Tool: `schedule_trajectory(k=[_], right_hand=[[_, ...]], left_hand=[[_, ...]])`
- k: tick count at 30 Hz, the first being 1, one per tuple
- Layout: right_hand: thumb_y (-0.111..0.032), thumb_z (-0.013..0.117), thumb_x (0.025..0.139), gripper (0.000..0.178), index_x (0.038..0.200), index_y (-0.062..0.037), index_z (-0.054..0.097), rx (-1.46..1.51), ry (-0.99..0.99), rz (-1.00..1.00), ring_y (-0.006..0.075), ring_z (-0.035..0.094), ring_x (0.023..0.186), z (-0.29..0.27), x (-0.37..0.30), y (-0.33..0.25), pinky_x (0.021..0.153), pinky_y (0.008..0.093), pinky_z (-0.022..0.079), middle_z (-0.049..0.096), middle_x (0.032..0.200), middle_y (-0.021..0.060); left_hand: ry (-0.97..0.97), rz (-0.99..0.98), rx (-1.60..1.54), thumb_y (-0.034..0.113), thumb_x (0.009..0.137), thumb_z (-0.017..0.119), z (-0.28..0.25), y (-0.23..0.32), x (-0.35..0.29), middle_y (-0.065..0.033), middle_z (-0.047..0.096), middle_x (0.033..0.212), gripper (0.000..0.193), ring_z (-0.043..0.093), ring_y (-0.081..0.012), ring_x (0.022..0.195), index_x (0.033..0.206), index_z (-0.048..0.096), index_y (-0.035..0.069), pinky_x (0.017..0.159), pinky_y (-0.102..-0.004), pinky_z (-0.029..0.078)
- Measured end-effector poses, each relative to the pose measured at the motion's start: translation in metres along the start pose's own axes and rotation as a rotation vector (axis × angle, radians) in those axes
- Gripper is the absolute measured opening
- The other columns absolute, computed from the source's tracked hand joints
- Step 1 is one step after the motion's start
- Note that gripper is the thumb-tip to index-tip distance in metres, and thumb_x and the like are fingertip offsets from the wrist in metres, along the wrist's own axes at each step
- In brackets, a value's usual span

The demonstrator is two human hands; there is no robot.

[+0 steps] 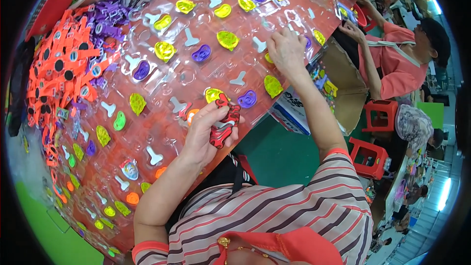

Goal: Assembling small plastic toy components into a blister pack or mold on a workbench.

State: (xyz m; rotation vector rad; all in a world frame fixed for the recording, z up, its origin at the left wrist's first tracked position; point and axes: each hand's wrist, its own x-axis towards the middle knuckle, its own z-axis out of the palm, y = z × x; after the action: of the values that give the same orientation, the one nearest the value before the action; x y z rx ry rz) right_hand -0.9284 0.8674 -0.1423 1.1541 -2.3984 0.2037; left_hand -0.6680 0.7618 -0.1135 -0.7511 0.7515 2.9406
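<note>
My left hand (pixel 203 126) is closed around several small flat pieces patterned in red, black and grey (pixel 226 123), held above the near edge of the table. Farther to the right, my right hand (pixel 287 51) reaches down over the clear plastic blister trays (pixel 186 74). Its fingers are bent and close together; their tips and anything in them are hidden. A white T-shaped piece (pixel 259 44) lies just left of that hand. In the tray hollows sit yellow pieces (pixel 227 40), purple oval pieces (pixel 247 99) and white T-shaped pieces (pixel 153 155).
Orange watch-like strips (pixel 61 64) and purple ones (pixel 110 12) are heaped at the left. A cardboard box (pixel 346 83) stands beyond the table's right edge, near red stools (pixel 370 159). A co-worker in a pink top (pixel 400 64) works at the far right.
</note>
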Motion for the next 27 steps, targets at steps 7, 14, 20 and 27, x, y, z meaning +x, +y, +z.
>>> schedule_trajectory(k=[7,14,20,27], right_hand=[[-0.022,0.062,0.080,0.014,0.082,-0.0080,0.066,0.018,0.098,-0.100,0.0225,0.057,0.081,-0.042,-0.002,-0.024,0.079,0.0406,0.037,0.059,0.083,0.0070],[-0.022,0.062,0.081,0.017,0.085,-0.0066,0.066,0.752,-0.318,-0.101,0.0235,0.060,0.080,-0.079,-0.025,-0.058,0.074,0.0377,0.039,0.062,0.081,0.0072],[-0.022,0.064,0.079,0.013,0.083,-0.0104,0.063,0.515,-0.239,-0.060,0.0244,0.059,0.082,-0.051,-0.027,-0.053,0.075,0.0402,0.037,0.061,0.082,0.0048],[-0.016,0.064,0.076,0.009,0.082,-0.0101,0.060,0.514,-0.142,-0.245,0.0260,0.056,0.086,-0.031,-0.032,-0.056,0.073,0.0401,0.043,0.055,0.084,0.0062]], left_hand=[[0.034,0.034,0.050,0.015,0.090,0.053,-0.003,-0.003,-0.004,-0.0166,0.066,0.084,0.017,0.062,-0.0154,0.055,0.099,0.053,0.000,0.039,-0.0219,0.047],[-0.011,0.035,0.030,0.015,0.091,0.053,-0.009,-0.003,-0.012,-0.0190,0.065,0.088,0.020,0.064,-0.0198,0.058,0.105,0.050,0.001,0.040,-0.0250,0.049],[-0.016,0.028,0.037,0.015,0.091,0.054,-0.008,-0.005,-0.018,-0.0169,0.065,0.085,0.017,0.063,-0.0169,0.056,0.102,0.051,0.002,0.040,-0.0232,0.047],[0.062,0.030,0.091,0.016,0.091,0.053,-0.013,-0.004,-0.023,-0.0160,0.064,0.087,0.025,0.062,-0.0165,0.058,0.110,0.051,0.000,0.042,-0.0227,0.046]])
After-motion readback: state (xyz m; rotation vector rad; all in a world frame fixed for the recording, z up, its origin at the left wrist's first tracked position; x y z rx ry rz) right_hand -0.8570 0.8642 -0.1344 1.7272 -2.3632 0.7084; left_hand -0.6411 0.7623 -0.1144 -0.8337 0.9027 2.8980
